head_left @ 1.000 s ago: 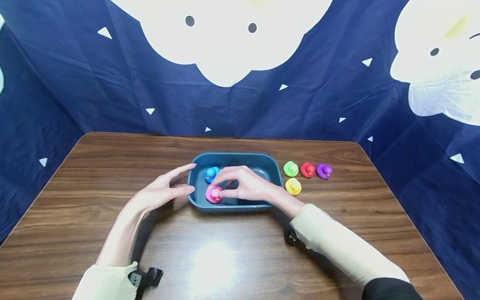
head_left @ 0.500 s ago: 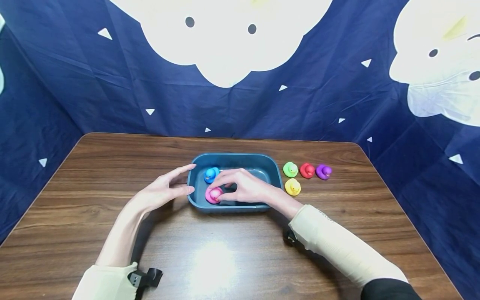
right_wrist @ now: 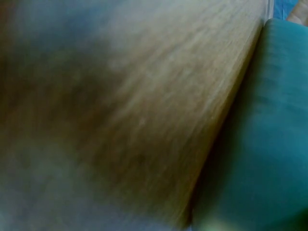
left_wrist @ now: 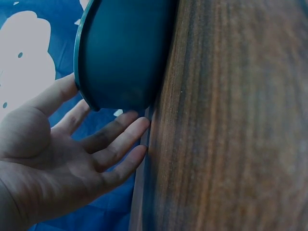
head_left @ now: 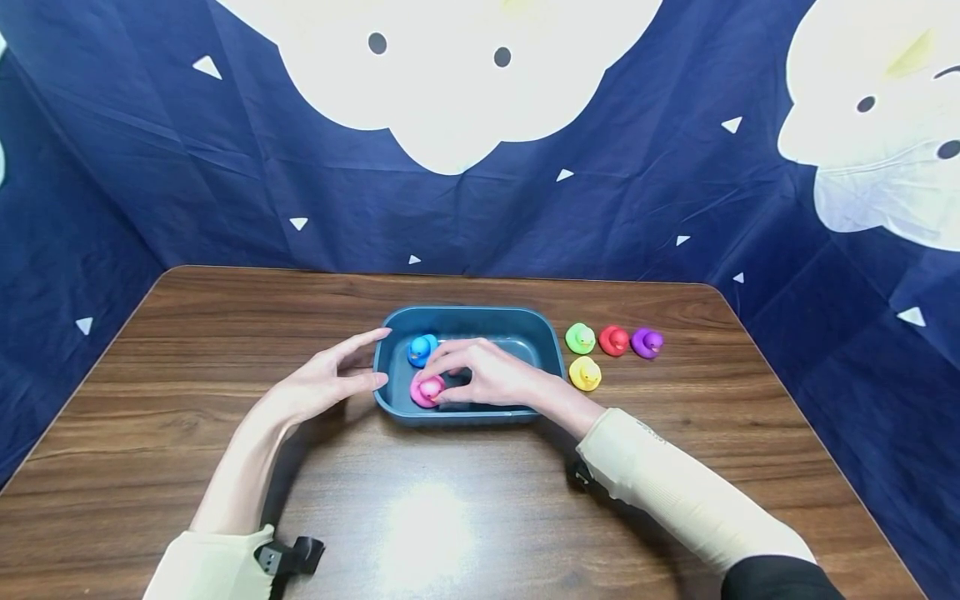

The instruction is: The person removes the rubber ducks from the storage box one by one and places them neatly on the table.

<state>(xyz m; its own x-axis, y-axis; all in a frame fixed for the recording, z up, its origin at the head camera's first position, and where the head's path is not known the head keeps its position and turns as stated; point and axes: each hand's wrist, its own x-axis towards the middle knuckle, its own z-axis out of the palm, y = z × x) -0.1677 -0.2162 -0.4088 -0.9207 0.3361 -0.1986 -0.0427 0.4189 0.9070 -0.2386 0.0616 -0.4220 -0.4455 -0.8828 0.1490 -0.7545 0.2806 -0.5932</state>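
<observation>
A dark teal rectangular tub (head_left: 532, 367) stands on the table. Inside it at the left, a pink rubber duck (head_left: 422, 393) sits in front of a blue rubber duck (head_left: 420, 353). My right hand (head_left: 491, 373) reaches over the tub and pinches the pink duck between thumb and fingers. At the tub's left end is my left hand (head_left: 318, 383), its thumb and a finger touching the rim. The left wrist view has this hand (left_wrist: 62, 154) with extended, spread fingers beside the tub wall (left_wrist: 127, 53). The right wrist view shows the tub's outer side (right_wrist: 269, 134); the right hand is out of sight there.
Right of the tub, a green duck (head_left: 581, 338), a red duck (head_left: 614, 340) and a purple duck (head_left: 647, 342) stand in a row. A yellow duck (head_left: 585, 373) sits in front of the green one. Blue cloth (head_left: 247, 183) hangs behind the wooden table (head_left: 600, 517).
The right hand has shifted slightly, its fingers moving onto the pink duck's left side and its thumb lower on the right. The left hand and the other ducks stay where they were.
</observation>
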